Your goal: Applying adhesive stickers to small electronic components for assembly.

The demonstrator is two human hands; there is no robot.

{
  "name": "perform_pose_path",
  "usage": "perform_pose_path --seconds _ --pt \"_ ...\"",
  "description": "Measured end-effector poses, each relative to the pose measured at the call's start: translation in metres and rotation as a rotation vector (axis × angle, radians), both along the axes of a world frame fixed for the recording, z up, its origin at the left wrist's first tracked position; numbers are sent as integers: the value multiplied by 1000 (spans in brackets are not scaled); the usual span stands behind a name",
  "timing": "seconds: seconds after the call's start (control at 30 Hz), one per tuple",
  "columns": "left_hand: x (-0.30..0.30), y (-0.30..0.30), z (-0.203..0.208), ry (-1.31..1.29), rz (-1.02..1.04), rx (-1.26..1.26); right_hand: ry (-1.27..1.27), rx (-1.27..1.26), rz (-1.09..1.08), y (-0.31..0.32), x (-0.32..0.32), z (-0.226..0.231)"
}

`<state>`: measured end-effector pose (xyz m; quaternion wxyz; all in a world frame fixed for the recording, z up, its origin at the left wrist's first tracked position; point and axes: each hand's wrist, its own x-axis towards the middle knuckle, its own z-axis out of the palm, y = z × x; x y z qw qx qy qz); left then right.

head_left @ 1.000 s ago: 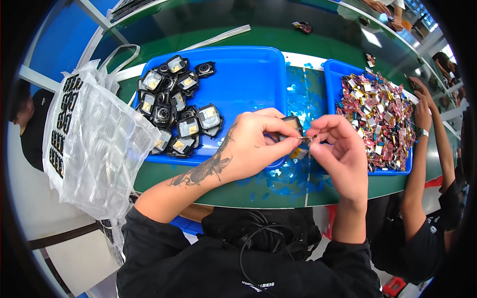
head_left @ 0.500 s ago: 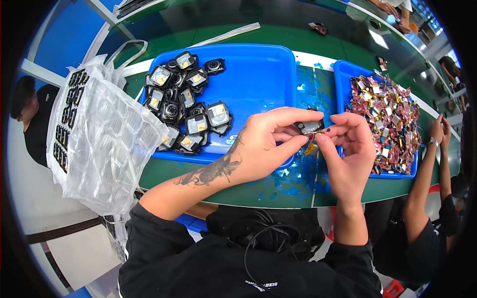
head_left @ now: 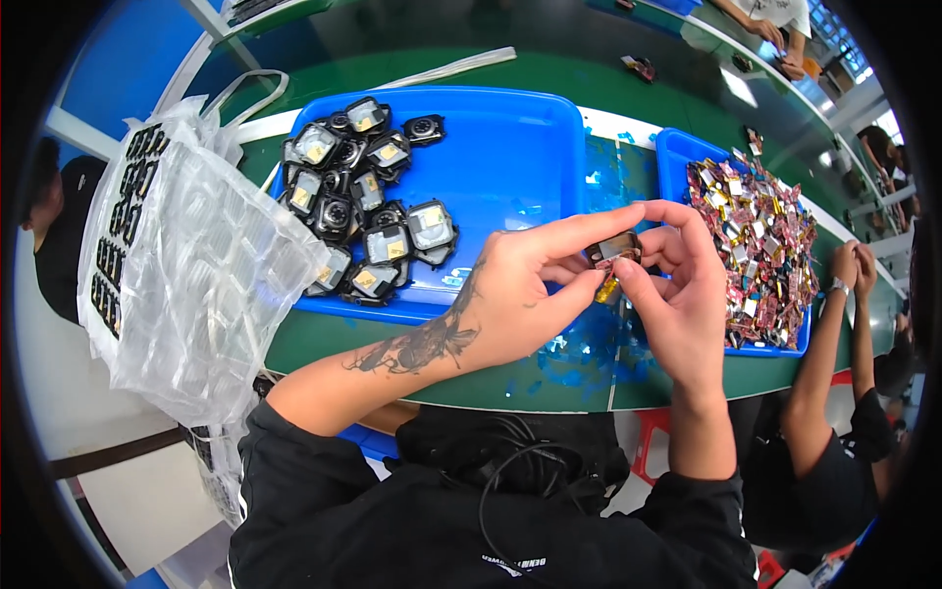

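Note:
Between my two hands, above the front of the green table, is a small black watch case (head_left: 615,246). My left hand (head_left: 525,285) is closed on its left side with thumb and forefinger. The fingers of my right hand (head_left: 682,304) close on its right side, the thumb pressed at the lower edge. A small yellow strip (head_left: 607,289) hangs below the case; the fingers hide how it joins. To the left, a blue tray (head_left: 510,137) holds several similar black watch cases (head_left: 430,226) with pale inserts, piled at its left end.
A second blue tray (head_left: 671,147) at the right is heaped with small red circuit boards (head_left: 760,255). Blue film scraps (head_left: 579,368) litter the green table (head_left: 471,388). Clear plastic packaging (head_left: 211,255) hangs at the left. A co-worker's hands (head_left: 854,265) are at the far right.
The watch case has tilted between my fingers, showing a darker, shinier face. My right hand has shifted slightly left and its forefinger has come over to meet the left fingertip.

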<state>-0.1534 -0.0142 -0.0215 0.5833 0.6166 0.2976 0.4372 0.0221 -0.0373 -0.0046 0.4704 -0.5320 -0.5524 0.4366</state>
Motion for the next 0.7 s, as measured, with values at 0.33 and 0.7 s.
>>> perform_pose_path --seconds 0.33,0.7 --pt "-99 33 -12 1223 390 1044 -747 107 -28 231 38 1" --pt "-28 36 16 327 119 182 -1160 112 -245 268 67 -16"
